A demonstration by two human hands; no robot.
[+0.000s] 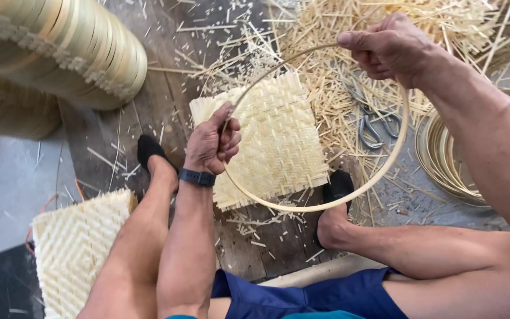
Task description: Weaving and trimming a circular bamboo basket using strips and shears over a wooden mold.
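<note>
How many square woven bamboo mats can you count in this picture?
2: one woven mat lies on the boards under the hoop; another sits lower left, possibly topping a stack hiding more.

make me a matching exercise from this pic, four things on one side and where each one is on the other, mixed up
Things:
1. bamboo hoop
2. woven mat
3. scissors
4. stack of hoops

Places:
A. top left, on the wooden boards
B. held in the left hand and right hand
C. flat on the boards between the feet
D. among the loose bamboo splints, right of the mat

Pairs: 1-B, 2-C, 3-D, 4-A
</note>
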